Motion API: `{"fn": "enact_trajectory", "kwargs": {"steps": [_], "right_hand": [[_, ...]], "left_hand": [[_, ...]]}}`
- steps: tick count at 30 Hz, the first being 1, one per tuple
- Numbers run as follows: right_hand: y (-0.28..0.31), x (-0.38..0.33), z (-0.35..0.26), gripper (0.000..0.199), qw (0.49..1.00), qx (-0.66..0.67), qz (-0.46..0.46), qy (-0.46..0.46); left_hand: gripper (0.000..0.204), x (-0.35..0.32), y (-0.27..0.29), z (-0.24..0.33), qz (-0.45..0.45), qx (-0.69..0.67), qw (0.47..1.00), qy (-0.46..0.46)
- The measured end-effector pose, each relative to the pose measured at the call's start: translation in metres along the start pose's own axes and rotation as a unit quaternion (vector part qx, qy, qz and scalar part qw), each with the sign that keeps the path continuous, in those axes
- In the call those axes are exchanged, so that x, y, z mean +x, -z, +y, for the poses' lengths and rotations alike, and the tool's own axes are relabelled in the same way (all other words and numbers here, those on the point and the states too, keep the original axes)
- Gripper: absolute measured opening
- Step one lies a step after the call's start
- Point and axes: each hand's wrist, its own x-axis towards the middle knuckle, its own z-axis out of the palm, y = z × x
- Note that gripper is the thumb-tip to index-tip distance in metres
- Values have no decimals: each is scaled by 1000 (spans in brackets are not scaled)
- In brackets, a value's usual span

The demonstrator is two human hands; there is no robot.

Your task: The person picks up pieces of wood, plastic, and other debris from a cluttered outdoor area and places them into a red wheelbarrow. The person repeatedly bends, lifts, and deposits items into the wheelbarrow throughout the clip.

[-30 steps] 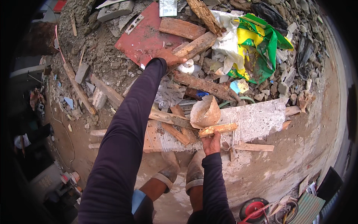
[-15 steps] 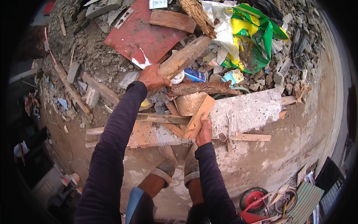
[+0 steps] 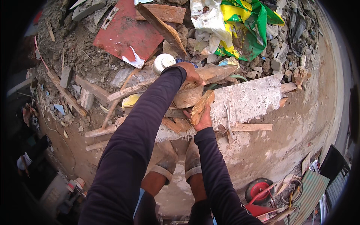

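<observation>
The short block (image 3: 202,106) of wood is in the right hand (image 3: 204,120). That hand is closed on it, with the thumb and fingers on its sides. The block's long way runs up and away from the right palm, leaning a little to the right. Its far end comes near the left hand (image 3: 190,72), but I cannot tell if it touches the wood there.

The left hand is farther out from the body and a bit more to the left. It is gripping a thick stick (image 3: 220,72) from above. The stick runs mostly side to side, so the two bits of wood lie across each other. Its right end sticks out past the left fingers. The sleeve hides the rest, so I cannot tell how far it goes to the left.

Between the hands, just left of the block, is a round brown scrap (image 3: 187,98). A pale board (image 3: 247,99) is just right of the right hand. A white round thing (image 3: 163,63) sits left of the left hand.
</observation>
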Motion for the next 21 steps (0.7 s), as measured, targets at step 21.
{"fn": "enact_trajectory", "kwargs": {"steps": [21], "right_hand": [[-5,-259,23,56,988,-24,-21,148]], "left_hand": [[58,-254,-71,66,-82,-323,933,-133]]}}
